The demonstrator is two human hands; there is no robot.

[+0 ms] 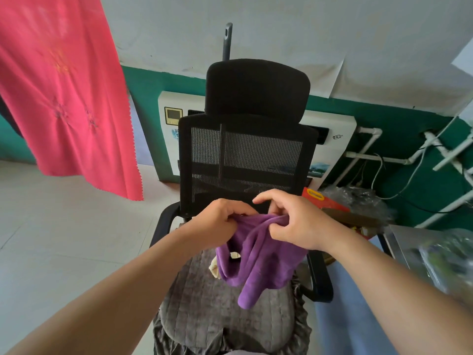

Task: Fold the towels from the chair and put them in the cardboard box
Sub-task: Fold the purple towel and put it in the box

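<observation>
Both hands meet just in front of the mesh back of the black office chair (245,155), above its grey quilted seat cushion (204,303). The left hand (217,219) has its fingers curled round the top edge of a purple towel (258,257); the right hand (294,221) pinches the same bunched edge just beside it, index finger raised. The towel hangs crumpled below the hands, its lowest tip touching the cushion. A pale cloth (213,267) peeks out beneath the towel, under the left hand.

Left of the hands, open tiled floor (64,239) runs out under a hanging pink cloth (61,93) with a zigzag-cut edge. Right of the hands the room is crowded: a red packet (325,201), crumpled clear plastic (358,198) and white pipes (368,149) along the green wall. Beyond the chair stands a white appliance (169,139); its small label cannot be read.
</observation>
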